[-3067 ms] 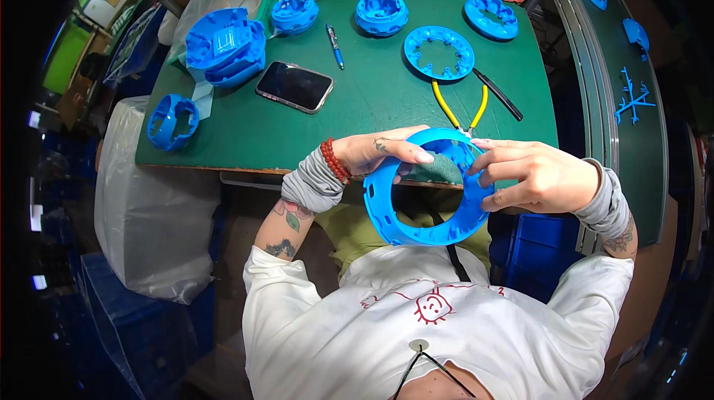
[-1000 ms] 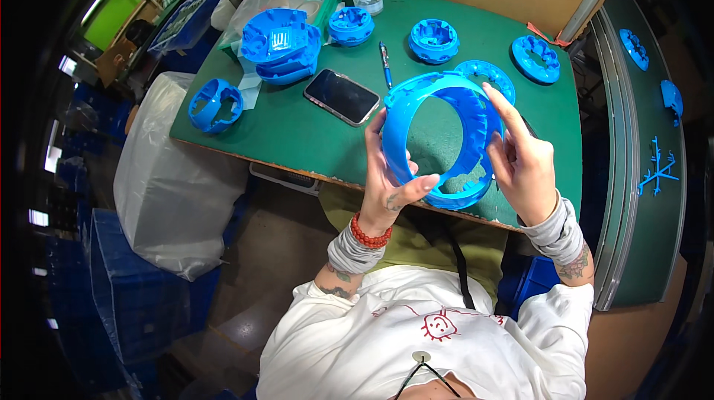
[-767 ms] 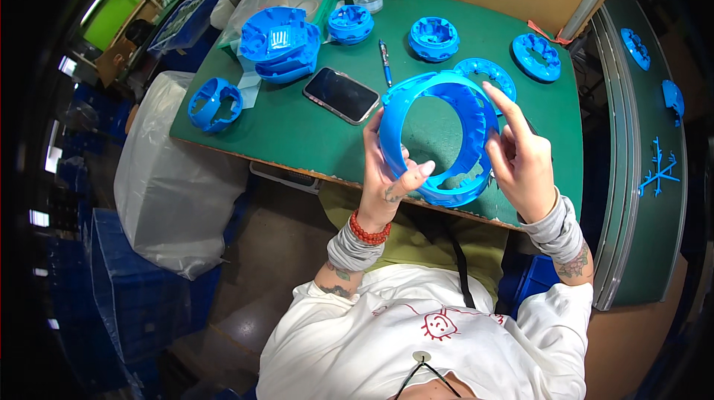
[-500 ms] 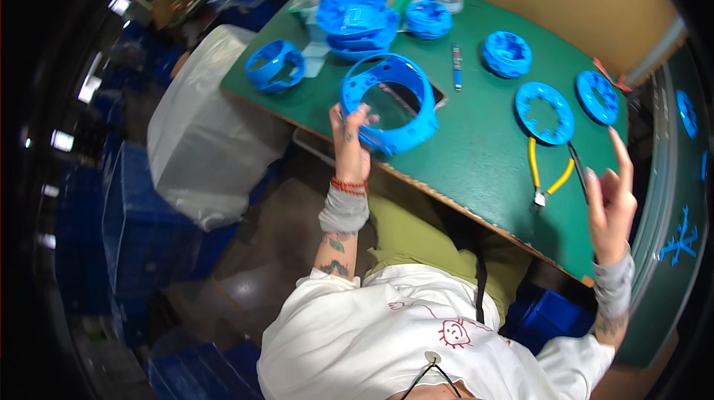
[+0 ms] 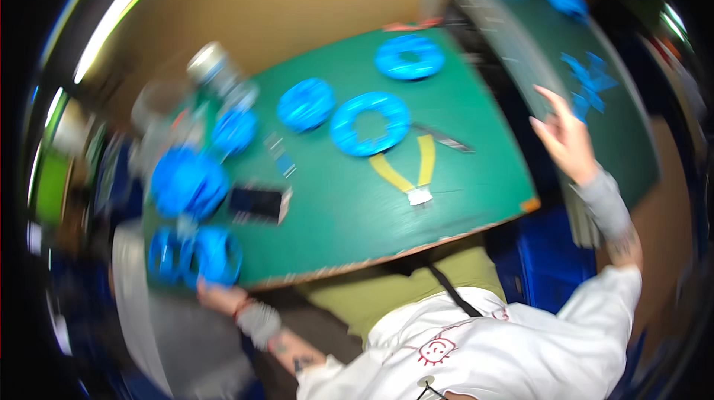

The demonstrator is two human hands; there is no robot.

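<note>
At the near left corner of the green table (image 5: 335, 221), my left hand (image 5: 222, 299) has its fingers at the lower edge of a wide blue plastic ring (image 5: 212, 236). The fingers are blurred but look closed on it. Right beside it stands another blue ring (image 5: 160, 255). My right hand (image 5: 567, 139) is raised past the table's right edge, empty, with thumb and fingers apart. It is nearest to a cluster of flat blue star-shaped pieces (image 5: 589, 84) on the long dark green surface (image 5: 595, 147) at the right.
Yellow-handled pliers (image 5: 425, 162) lie by a flat blue ring (image 5: 390, 117) and a dark slim tool (image 5: 446, 139). Other blue parts (image 5: 409, 58), a stack of blue pieces (image 5: 186, 180), a phone (image 5: 256, 203) and a bottle (image 5: 216, 72) are on the table.
My view has swung to the right. My left hand has carried the blue ring to the table's left corner, beside the other ring. My right hand has moved out beyond the table's right edge.
</note>
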